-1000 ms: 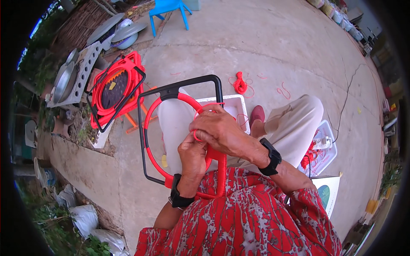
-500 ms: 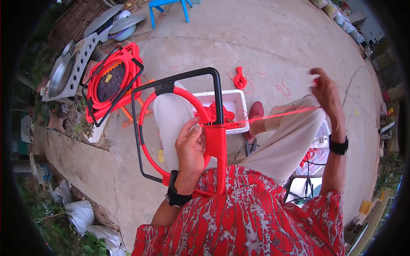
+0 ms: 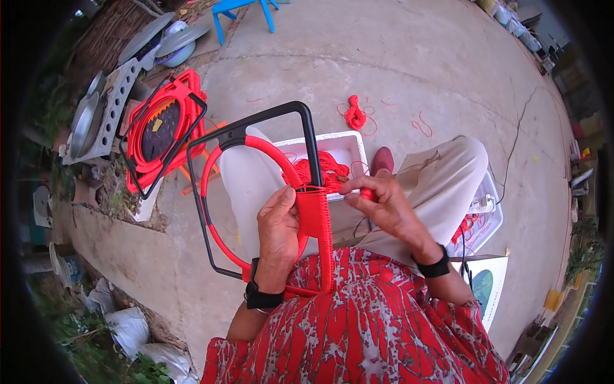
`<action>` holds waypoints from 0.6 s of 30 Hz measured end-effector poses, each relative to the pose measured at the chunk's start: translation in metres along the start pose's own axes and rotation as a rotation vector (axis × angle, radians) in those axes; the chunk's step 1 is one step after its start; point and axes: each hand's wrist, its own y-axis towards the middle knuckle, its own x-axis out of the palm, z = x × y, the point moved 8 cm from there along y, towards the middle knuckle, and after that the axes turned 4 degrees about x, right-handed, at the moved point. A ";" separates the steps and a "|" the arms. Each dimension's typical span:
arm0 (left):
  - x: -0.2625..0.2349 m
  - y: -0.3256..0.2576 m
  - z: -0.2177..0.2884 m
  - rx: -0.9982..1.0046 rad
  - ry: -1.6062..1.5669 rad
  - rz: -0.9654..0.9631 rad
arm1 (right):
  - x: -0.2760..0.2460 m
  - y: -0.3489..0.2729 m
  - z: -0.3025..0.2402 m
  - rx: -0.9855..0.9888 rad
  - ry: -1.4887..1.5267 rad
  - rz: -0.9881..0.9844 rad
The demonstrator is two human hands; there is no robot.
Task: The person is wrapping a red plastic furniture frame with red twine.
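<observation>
A black metal frame [image 3: 263,114] with a round ring inside it leans across my lap. Red cord is wound tightly over much of the ring and forms a solid wrapped band [image 3: 313,214] between ring and frame. My left hand [image 3: 279,224] is closed on the ring beside that band, thumb at its upper edge. Close to the band's upper right, my right hand [image 3: 384,203] is closed around a small red bundle of cord [image 3: 367,193], its fingertips near the black bar.
A white foam box [image 3: 348,142] with red cord stands between my feet. A loose red skein [image 3: 354,114] lies beyond it. More red-wrapped frames [image 3: 160,128] lean at the left, near metal lids. A clear bin [image 3: 489,211] sits by my right knee; a blue stool [image 3: 243,9] stands far off.
My right hand has come from far out at the right, where it drew the cord taut, in to the wrapped band. My left hand keeps its hold on the ring.
</observation>
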 end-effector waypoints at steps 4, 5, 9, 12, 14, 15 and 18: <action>0.005 -0.003 0.002 -0.014 0.001 -0.006 | 0.022 0.000 0.002 0.028 0.296 0.026; 0.001 -0.001 0.001 -0.002 0.034 -0.011 | 0.024 -0.001 0.003 0.113 0.379 0.049; 0.004 -0.001 0.001 -0.005 0.058 -0.046 | 0.023 0.003 0.009 0.090 0.442 0.165; 0.001 0.000 -0.002 -0.012 0.063 -0.043 | 0.022 0.004 0.002 0.145 0.415 0.118; 0.005 -0.001 -0.001 -0.019 0.053 -0.049 | 0.024 0.009 0.008 0.052 0.398 0.144; 0.007 -0.002 -0.001 -0.024 0.040 -0.053 | 0.022 0.010 0.005 -0.040 0.377 0.168; 0.009 -0.002 -0.002 -0.033 0.028 -0.070 | 0.016 0.011 0.008 0.031 0.364 0.077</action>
